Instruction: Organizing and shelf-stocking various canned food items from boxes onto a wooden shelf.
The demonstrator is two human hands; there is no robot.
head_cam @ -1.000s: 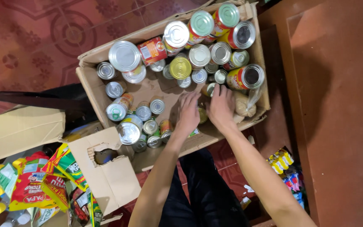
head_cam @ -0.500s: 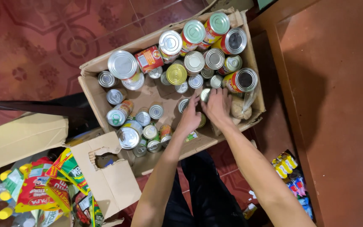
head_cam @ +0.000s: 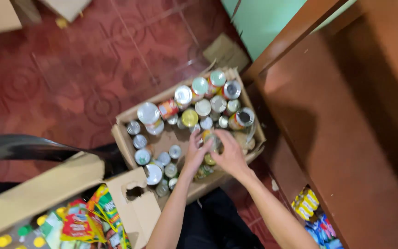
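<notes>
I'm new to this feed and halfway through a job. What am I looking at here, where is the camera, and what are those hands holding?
There is no machine: a person works with two bare hands. The single picture comes from a camera on their head, looking down. On the red tiled floor sits an open cardboard box full of upright cans. The left hand and right hand meet over one can near the box's front; blur hides how the fingers grip it. At lower left is another box with colourful packets. A brown wooden cabinet stands at right.
</notes>
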